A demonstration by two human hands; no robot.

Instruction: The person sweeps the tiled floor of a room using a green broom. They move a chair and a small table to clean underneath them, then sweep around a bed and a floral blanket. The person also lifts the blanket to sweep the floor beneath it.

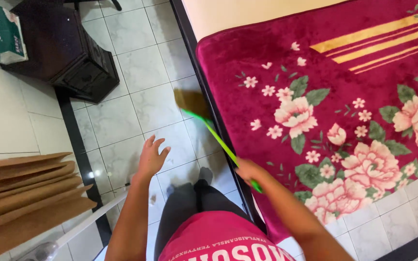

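Green and thin, a plastic broom handle [218, 142] slants from the person's right hand [248, 171] down to a blurred tan brush head [191, 102] on the pale tiled floor [136, 67]. The brush sits just beside the dark bed frame edge [204, 87], in the narrow strip of floor between the bed and a dark wooden cabinet [66, 53].

The right hand is closed in a full fist around the handle's near end. The left hand [152, 157] hangs free over the tiles, fingers loosely spread, holding nothing.

Judging from the blur, the brush is mid-stroke. Sweeping well here likely means keeping the bristles flat against the tile and close along the frame, using short strokes that draw dust toward the feet rather than flicking it under the bed.

Draped over the bed is a crimson blanket [325, 63] patterned with pink flowers and yellow stripes; its edge hangs near the handle and could catch it.

At lower left lie stacked brown boards [22, 193]. A green tissue box [3, 34] rests at upper left.
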